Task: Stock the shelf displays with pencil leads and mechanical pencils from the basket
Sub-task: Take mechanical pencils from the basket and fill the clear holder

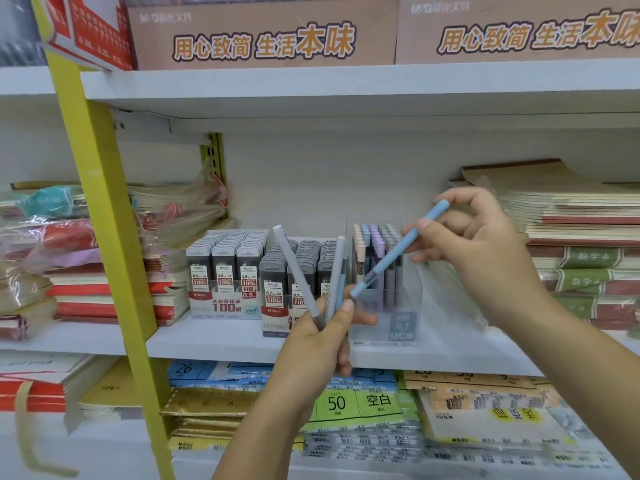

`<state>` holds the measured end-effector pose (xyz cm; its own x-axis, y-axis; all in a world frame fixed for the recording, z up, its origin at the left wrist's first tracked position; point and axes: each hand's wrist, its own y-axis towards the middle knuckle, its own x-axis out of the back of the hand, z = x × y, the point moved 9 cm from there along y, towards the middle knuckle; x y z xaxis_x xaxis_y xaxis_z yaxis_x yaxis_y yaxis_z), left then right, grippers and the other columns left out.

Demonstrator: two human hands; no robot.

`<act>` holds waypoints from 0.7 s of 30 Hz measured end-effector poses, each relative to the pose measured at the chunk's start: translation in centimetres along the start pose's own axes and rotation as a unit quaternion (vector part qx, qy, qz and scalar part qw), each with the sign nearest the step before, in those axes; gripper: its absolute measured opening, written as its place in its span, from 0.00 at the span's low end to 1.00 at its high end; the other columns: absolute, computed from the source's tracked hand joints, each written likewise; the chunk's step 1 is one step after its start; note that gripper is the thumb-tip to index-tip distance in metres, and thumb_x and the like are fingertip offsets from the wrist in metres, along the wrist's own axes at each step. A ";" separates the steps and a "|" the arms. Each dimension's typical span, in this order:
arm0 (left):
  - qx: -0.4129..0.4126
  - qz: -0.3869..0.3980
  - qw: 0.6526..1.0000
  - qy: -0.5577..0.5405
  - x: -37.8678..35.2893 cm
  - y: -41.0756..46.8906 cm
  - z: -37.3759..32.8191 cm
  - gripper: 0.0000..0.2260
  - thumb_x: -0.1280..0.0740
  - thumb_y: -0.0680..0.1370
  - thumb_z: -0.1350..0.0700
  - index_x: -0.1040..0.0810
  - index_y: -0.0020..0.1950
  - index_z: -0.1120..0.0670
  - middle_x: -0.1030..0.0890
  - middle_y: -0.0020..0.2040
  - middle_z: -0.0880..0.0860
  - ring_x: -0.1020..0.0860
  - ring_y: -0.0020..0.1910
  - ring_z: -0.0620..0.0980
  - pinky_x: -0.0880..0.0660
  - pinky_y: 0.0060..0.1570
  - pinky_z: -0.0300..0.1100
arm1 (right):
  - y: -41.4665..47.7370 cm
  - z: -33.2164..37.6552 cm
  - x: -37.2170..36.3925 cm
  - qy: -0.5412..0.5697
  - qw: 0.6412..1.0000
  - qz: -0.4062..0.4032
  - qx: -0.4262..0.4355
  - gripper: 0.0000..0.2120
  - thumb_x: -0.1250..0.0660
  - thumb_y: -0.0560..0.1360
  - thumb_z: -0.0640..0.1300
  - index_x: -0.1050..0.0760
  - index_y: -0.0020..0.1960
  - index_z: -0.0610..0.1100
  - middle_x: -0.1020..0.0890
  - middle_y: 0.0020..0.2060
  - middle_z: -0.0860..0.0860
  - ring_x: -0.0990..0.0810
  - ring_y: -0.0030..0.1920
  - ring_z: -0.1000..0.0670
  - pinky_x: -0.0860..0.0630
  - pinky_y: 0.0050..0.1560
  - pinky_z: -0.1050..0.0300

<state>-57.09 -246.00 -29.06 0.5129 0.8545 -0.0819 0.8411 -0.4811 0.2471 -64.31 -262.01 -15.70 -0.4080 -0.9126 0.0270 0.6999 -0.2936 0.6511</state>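
2 hands: both are up in front of the middle shelf (207, 337), each grasping pencils.
Left hand (322, 341): at 6 o'clock of the view, fingers curled round the lower ends of a small bunch of grey pencils (296, 271). 2 show plainly, fanned toward 11 and 12 o'clock. I cannot tell whether a bluish third sits behind them.
Right hand (485, 244): at 3 o'clock, thumb and forefinger pinching the blue pencil (389, 258) near its upper end, the other fingers loosely curled.
Pencil angle: the blue pencil slants, top end toward 1 o'clock and tip toward 7 o'clock. The tip is just above the left thumb, in front of the clear box (401, 323).
Box contents: the clear box stands on the shelf at the centre, marked HB 0.7, with upright pastel pencils (375, 237) in its back rows.
Lead trays: 2 trays of dark lead cases sit at 9 o'clock of the clear box, the 0.5 tray (225, 268) just beside the 0.7 tray (275, 296).
Notebooks: stacks lie on the shelf at 9 o'clock (86, 289) and at 3 o'clock (571, 216).
Yellow post (100, 202): slanted, at 9 o'clock.
Brown cartons (263, 32): on the upper shelf, at 12 o'clock.
Paper packs (346, 403): on the lower shelf, at 6 o'clock.
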 end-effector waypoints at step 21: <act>0.016 -0.033 0.999 0.018 3.6 -0.9 -0.8 0.09 0.38 0.83 0.47 0.19 0.58 0.45 0.24 0.38 0.50 0.36 0.25 0.42 0.36 0.25 0.34 | -1.0 1.2 -2.4 -0.201 0.972 0.121 0.000 0.28 0.34 0.77 0.36 0.35 0.68 0.62 0.22 0.47 0.48 0.16 0.44 0.54 0.18 0.43 0.59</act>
<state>-56.12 -242.33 -28.81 0.4503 0.8907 -0.0625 0.8781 -0.4291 0.2117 -64.72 -259.18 -15.55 -0.4270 -0.7705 0.4733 0.8036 -0.0834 0.5893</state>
